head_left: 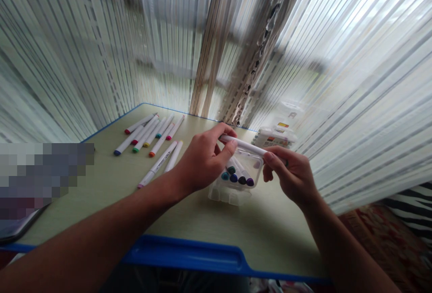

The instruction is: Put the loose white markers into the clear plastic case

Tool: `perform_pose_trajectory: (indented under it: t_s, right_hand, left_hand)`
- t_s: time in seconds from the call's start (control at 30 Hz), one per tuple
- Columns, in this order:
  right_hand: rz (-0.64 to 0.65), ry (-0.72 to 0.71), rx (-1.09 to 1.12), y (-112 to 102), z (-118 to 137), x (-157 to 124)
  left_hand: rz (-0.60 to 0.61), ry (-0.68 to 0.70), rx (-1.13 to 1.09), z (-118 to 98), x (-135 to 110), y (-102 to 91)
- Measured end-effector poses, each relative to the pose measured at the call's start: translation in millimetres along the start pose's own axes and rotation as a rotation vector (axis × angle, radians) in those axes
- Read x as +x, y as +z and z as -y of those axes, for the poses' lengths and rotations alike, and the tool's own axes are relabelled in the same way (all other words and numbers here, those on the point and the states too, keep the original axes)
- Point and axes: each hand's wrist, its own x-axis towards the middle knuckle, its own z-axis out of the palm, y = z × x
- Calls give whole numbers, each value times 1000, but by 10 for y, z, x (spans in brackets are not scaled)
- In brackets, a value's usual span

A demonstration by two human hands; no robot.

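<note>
Both my hands hold one white marker (243, 145) level above a clear plastic marker case (232, 191). My left hand (204, 160) pinches its left end with thumb and fingers. My right hand (290, 171) is closed round its right end. The case stands on the pale desk (189, 212) just below the hands and holds several markers with coloured caps (238, 177). To the left, several more white markers (151, 136) lie side by side on the desk.
The desk has a blue rim with a blue tray edge (189, 253) at the front. A small white box (275, 136) sits at the back right. A dark device (16, 230) lies at the left edge. Striped curtains (337, 81) hang close behind.
</note>
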Motion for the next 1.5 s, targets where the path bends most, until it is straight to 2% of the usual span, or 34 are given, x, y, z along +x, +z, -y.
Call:
perform_pose_trajectory:
  t_s: [1.5]
  right_hand:
    - [3, -54, -54, -20, 23, -24]
  left_hand:
    - [47, 35, 58, 37, -10, 14]
